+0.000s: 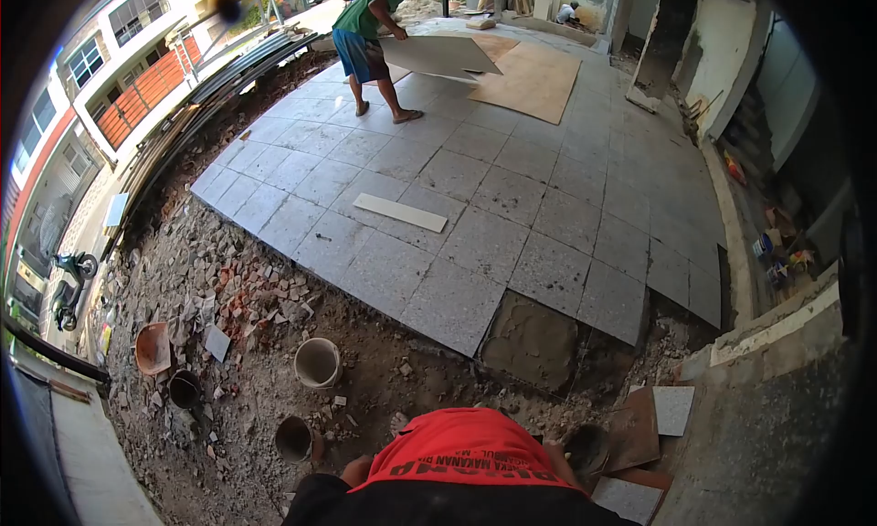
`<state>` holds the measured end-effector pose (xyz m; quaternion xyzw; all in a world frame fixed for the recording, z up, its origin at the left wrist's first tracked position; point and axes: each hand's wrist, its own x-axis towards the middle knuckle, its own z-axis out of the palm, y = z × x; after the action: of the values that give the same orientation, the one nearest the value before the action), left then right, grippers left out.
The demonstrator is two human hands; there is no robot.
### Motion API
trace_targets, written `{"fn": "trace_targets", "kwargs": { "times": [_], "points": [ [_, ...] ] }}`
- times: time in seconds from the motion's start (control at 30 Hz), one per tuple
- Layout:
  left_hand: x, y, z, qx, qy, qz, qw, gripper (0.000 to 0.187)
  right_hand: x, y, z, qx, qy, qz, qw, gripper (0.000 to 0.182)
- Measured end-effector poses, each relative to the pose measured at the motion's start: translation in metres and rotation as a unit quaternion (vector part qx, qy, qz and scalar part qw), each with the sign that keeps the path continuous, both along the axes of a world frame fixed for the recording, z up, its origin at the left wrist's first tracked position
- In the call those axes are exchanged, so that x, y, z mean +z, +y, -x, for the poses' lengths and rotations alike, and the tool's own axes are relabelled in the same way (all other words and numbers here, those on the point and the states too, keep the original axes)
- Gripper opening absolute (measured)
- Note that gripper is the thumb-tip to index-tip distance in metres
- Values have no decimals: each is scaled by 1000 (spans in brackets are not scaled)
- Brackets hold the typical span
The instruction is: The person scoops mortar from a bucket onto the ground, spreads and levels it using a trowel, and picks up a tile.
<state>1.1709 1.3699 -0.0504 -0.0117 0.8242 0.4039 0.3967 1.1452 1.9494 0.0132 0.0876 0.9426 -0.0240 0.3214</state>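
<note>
Head view: left hand point(354, 472) near, beside red shirt point(466, 448), grip unclear; right hand hidden; bucket point(318, 363) left, on rubble.

Only the person's red-shirted torso and dark sleeves show at the bottom edge, arms drawn in low, with neither hand clearly visible in the head view.

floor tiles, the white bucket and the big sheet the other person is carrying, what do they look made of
Floor tiles: grey speckled stone or granite-look ceramic, matt. White bucket: probably plastic, smooth thin wall, dirt-smeared. Sheet held by the person in the green shirt: likely another large tile or board; flat, stiff, pale grey, too far to tell.
</note>
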Motion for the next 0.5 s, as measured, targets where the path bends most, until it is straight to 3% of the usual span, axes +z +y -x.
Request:
{"fn": "trace_targets", "kwargs": {
  "times": [0.07, 0.13, 0.23, 0.33, 0.37, 0.4, 0.43, 0.5],
  "points": [
    [34, 12, -30, 13, -151, 104, 983, 34, 4, 15, 0, -94, 12, 34, 995, 25],
    [60, 28, -43, 21, -185, 131, 974, 35, 7, 34, -5, -268, 32, 124, 955, 24],
    [93, 71, -28, 24, -175, 155, 972, 39, 6, 65, -23, -527, 60, 260, 807, 23],
    [138, 147, 28, 15, -108, 165, 980, 44, 11, 97, -39, -639, 62, 339, 688, 23],
    [43, 129, 14, 159, -96, -46, 982, 49, 12, 108, -44, -659, 56, 356, 660, 23],
    [77, 167, 49, 79, -77, 34, 993, 43, 14, 119, -48, -675, 48, 370, 637, 23],
    [92, 198, 64, 282, -126, -108, 945, 37, 15, 130, -51, -686, 38, 380, 619, 23],
    [142, 246, 102, 203, 5, -75, 976, 44, 21, 145, -55, -693, 23, 386, 608, 23]
  ]
}}
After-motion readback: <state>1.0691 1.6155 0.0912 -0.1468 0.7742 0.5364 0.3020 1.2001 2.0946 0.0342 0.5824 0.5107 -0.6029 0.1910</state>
